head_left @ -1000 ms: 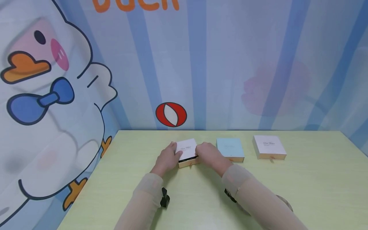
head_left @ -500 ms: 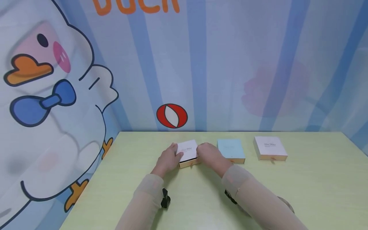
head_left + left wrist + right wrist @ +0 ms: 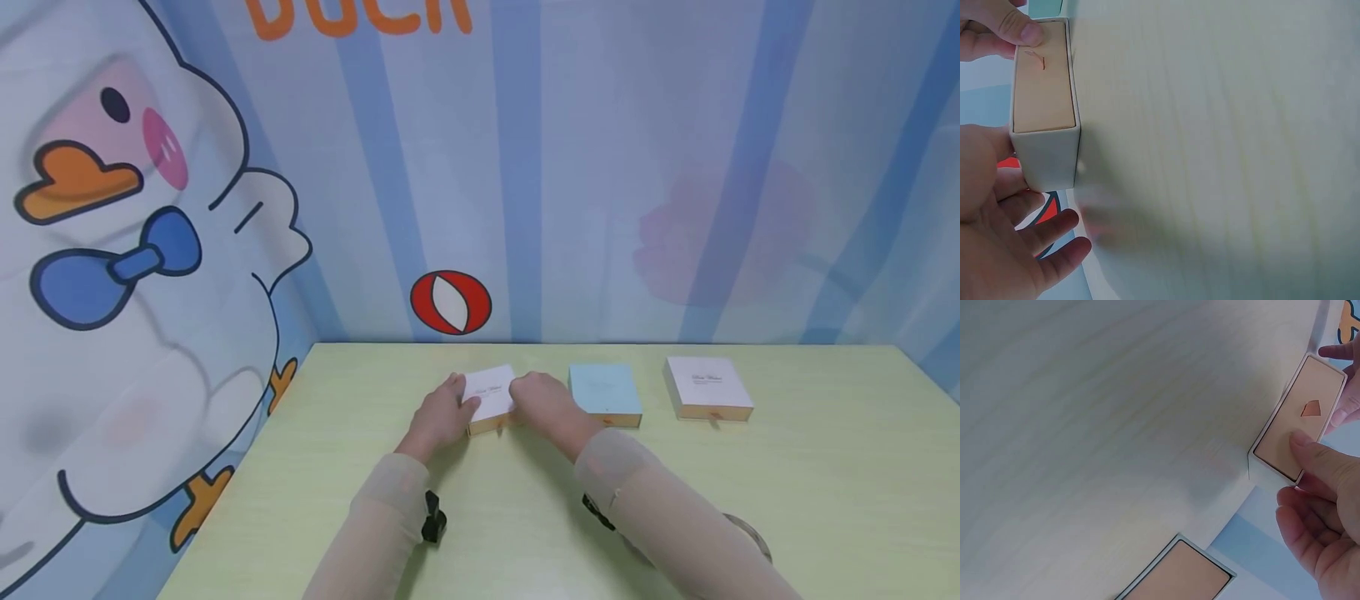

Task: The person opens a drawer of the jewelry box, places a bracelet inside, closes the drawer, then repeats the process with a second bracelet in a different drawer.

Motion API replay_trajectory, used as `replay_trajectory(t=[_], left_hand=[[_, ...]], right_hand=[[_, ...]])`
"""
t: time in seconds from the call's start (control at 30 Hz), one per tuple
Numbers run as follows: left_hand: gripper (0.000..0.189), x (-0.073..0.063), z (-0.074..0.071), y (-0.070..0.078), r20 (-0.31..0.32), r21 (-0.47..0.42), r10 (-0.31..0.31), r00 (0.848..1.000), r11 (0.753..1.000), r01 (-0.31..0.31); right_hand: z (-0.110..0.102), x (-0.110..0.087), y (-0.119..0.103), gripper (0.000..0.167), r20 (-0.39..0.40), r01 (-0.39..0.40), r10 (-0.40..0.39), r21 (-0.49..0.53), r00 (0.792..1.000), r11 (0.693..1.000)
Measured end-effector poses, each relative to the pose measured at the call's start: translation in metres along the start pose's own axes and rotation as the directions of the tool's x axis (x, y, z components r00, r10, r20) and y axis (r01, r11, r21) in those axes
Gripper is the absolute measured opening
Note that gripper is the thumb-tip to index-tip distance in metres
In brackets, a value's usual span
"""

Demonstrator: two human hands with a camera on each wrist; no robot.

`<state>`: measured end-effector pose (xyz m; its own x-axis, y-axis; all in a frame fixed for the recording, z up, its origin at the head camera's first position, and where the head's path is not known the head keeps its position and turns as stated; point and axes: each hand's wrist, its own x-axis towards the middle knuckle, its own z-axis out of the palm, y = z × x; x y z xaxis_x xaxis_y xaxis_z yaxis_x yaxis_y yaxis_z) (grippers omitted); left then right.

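A small white drawer-style box (image 3: 487, 390) with dark lettering on its lid sits on the table between both hands. My left hand (image 3: 437, 419) grips its left side, the thumb lying over the top edge. On the other side, my right hand (image 3: 549, 406) holds the right front corner with curled fingers. Its thumb (image 3: 1315, 455) presses the peach drawer front, beside a small orange-brown ribbon tab (image 3: 1311, 408). In the left wrist view the drawer front (image 3: 1044, 100) sits inside the white sleeve, its edges close to flush.
A light blue box (image 3: 604, 388) stands just right of my right hand, and another white box (image 3: 707, 380) farther right. Both have peach fronts with tabs. Behind the pale yellow-green table (image 3: 825, 475) hangs a striped duck-print cloth (image 3: 585, 167). A grey ring-shaped edge shows beside the right sleeve.
The drawer has slid back into the white sleeve; the dark gap along its front top edge has closed. Both hands keep nearly the same place on the box.
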<state>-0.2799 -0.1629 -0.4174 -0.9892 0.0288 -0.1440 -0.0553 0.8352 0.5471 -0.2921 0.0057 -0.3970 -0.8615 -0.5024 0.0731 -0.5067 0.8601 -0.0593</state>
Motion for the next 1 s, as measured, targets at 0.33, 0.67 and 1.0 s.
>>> replay_trajectory(t=[0.33, 0.67, 1.0], left_hand=[[0.064, 0.0009, 0.0005, 0.0009, -0.007, 0.005, -0.006, 1.0, 1.0, 0.006], [0.065, 0.0016, 0.0017, 0.0003, -0.011, 0.002, -0.024, 1.0, 1.0, 0.024], [0.064, 0.0037, 0.0069, 0.0021, -0.037, 0.002, -0.044, 0.998, 0.999, 0.045]], right_hand=[[0.0003, 0.0009, -0.0005, 0.006, 0.017, -0.016, 0.016, -0.006, 1.0, 1.0], [0.0005, -0.0001, -0.0011, 0.011, 0.03, -0.028, 0.027, 0.025, 0.999, 0.999], [0.0021, 0.0008, 0.004, 0.009, 0.066, -0.068, 0.06, 0.121, 0.996, 0.99]])
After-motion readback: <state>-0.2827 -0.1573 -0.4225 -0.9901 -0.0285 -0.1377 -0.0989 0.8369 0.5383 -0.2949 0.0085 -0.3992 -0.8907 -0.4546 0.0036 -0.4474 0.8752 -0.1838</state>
